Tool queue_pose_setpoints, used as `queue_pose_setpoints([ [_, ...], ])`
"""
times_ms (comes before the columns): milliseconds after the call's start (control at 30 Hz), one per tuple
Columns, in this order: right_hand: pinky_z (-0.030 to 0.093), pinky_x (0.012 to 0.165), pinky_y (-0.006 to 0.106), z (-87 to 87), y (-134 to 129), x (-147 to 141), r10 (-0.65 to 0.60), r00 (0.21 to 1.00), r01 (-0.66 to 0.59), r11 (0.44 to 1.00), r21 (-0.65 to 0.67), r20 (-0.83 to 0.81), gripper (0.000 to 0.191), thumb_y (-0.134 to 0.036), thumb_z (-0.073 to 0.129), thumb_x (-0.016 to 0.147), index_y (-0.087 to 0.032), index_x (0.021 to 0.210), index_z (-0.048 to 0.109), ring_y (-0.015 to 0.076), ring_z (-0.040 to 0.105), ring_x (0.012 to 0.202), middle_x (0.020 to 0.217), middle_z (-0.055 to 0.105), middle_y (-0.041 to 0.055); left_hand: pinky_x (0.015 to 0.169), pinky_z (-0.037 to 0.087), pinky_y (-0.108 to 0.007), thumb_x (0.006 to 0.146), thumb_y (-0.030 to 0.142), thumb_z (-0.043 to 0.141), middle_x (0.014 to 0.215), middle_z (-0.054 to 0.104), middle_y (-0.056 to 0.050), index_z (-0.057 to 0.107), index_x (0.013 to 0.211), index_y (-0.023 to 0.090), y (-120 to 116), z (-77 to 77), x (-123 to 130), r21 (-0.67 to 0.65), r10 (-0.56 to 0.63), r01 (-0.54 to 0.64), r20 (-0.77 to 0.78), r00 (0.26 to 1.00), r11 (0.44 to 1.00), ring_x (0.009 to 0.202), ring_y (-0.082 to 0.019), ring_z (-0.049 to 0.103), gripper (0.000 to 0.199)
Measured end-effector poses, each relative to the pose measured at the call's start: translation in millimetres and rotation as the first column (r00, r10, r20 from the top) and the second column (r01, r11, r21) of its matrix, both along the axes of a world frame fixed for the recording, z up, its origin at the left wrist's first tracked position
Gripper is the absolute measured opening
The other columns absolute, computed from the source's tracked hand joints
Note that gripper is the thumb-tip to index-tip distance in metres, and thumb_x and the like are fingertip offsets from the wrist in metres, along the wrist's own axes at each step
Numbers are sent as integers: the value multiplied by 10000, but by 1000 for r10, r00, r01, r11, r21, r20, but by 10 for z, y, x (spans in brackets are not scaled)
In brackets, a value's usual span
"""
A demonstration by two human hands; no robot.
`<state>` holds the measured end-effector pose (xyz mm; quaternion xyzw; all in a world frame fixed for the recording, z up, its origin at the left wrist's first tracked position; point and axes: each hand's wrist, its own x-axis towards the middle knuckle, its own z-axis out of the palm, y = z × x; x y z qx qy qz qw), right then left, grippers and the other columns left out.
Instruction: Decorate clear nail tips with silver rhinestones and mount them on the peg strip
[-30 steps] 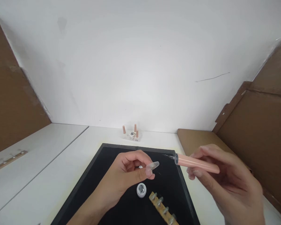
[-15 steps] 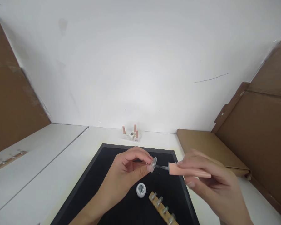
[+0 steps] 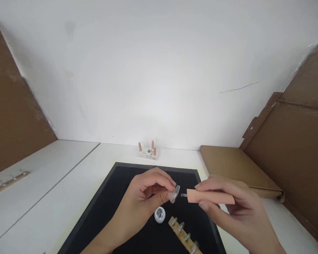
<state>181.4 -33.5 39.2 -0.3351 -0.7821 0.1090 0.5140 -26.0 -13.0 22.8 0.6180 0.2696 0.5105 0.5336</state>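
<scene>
Between the thumb and fingers of my left hand (image 3: 144, 195) is a small, translucent greyish false nail (image 3: 175, 194), tilted with its edge toward the right. My right hand (image 3: 237, 208) grips the peach handle of a nail polish brush (image 3: 210, 197), held nearly level. Its bristle end points left and sits close to the nail; whether they touch I cannot tell. Below my hands, a small white pot (image 3: 159, 215) with silvery-grey contents stands on the black mat (image 3: 124, 180). To its right lies a wooden strip (image 3: 186, 237) bearing several clear pieces.
At the back by the wall is a clear holder (image 3: 148, 154) with several peach-capped bottles. A flat cardboard box (image 3: 238, 165) lies at the back right. Another strip with small clear pieces (image 3: 9, 183) rests at far left. Cardboard panels flank both sides.
Both hands have dropped slightly. The brush has shifted a little left and its handle has turned in my right hand. The nail in my left hand has tilted and moved slightly right.
</scene>
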Motion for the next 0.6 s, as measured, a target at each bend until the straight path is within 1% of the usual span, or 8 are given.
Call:
queue_pose_setpoints([
  [133, 478, 437, 181, -63, -12, 24, -79, 997, 79, 997, 23, 1, 61, -221, 680, 832, -262, 870, 656, 115, 638, 523, 671, 712, -36, 620, 504, -161, 796, 25, 696, 818, 662, -12, 778, 739, 197, -12, -22, -9, -10, -37, 37, 8, 999, 999, 697, -93, 629, 198],
  [267, 477, 469, 171, -107, -20, 41, -148, 988, 149, 988, 36, -43, 47, -221, 657, 858, -262, 874, 637, 101, 620, 538, 677, 687, -40, 607, 495, -146, 799, 9, 689, 820, 664, -7, 777, 743, 204, -8, -39, -17, -23, -56, 57, 18, 998, 998, 694, -85, 623, 221],
  [333, 457, 460, 173, -96, -18, 37, -132, 990, 134, 990, 51, -52, 22, -254, 629, 885, -254, 863, 626, 95, 596, 521, 646, 655, -41, 616, 498, -150, 800, 17, 693, 826, 664, -8, 780, 756, 206, 6, -42, -17, -26, -64, 65, 26, 998, 998, 702, -87, 624, 213],
  [400, 417, 426, 180, -59, -14, 20, -71, 997, 74, 993, 87, -35, 127, -321, 591, 914, -241, 817, 609, 88, 550, 473, 581, 607, -46, 619, 501, -155, 804, 39, 701, 825, 661, -10, 782, 765, 207, 25, -42, -15, -28, -67, 68, 35, 997, 997, 703, -89, 621, 190],
  [500, 381, 395, 183, 13, -12, -21, -1, 1000, -2, 990, 139, 16, 238, -391, 561, 931, -224, 763, 582, 78, 500, 421, 528, 593, -48, 612, 497, -154, 804, 58, 710, 820, 661, -13, 785, 765, 204, 44, -37, -6, -30, -55, 56, 33, 998, 998, 695, -89, 613, 169],
  [600, 377, 385, 171, 36, -12, -41, -37, 999, 30, 984, 175, 35, 208, -356, 582, 924, -214, 772, 596, 71, 505, 414, 524, 599, -47, 616, 499, -156, 796, 36, 706, 819, 668, -17, 789, 757, 201, 31, -33, 5, -15, -61, 62, 25, 998, 998, 699, -92, 621, 188],
])
